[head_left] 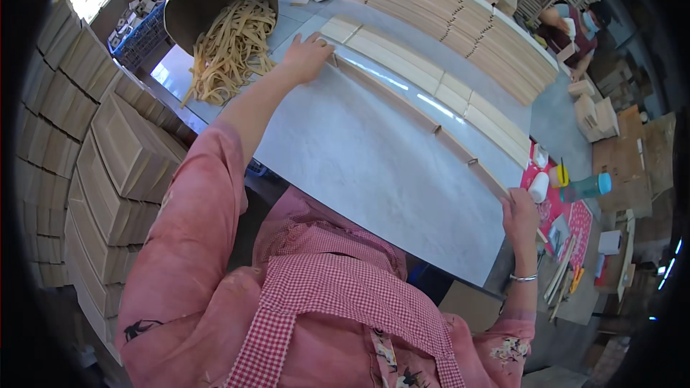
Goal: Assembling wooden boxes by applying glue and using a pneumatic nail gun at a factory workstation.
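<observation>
A long, thin wooden strip [399,102] with small notches along it stretches across the pale tabletop [359,158], slanting from far left to near right. My left hand [307,57] is closed on its far left end. At the opposite end, my right hand [520,217] grips it, fingers wrapped over the edge. Just beyond lies a row of flat, pale wooden pieces [402,57], roughly parallel to the strip. Farther back, many long notched boards [424,11] are stacked together.
Tan flat bands [233,47] spill from a tipped container [219,0] at the far left. Wooden boxes [133,147] are piled on the left. Right of my right hand are a teal bottle [583,187], a white bottle [538,187] and a pink cloth [577,226]. Another person [575,36] works at the far right.
</observation>
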A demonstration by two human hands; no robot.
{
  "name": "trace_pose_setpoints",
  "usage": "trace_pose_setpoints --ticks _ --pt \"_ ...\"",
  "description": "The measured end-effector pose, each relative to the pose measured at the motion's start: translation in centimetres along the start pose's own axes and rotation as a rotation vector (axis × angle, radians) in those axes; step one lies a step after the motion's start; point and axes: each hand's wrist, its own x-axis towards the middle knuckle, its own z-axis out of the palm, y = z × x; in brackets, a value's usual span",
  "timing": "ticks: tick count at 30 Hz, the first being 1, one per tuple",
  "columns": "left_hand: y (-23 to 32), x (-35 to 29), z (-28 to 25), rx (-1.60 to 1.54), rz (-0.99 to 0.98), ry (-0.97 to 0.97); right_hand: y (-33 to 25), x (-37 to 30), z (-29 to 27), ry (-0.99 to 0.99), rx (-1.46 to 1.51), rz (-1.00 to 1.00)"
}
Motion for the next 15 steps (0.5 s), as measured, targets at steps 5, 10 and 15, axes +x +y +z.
trace_pose_setpoints --ticks 5,10,15 --pt "2.3 -1.4 -1.0 -0.052 0.088 -0.392 -0.6 -0.8 1.0 0.001 -0.150 0.315" --pt "5.8 -4.9 -3.1 -0.162 0.224 -0.438 -4.0 0.8 4.4 -0.243 -0.039 0.509" --pt "6.0 -6.9 -2.7 -0.390 0.250 -0.461 -8.8 2.5 6.6 -0.320 0.451 0.316"
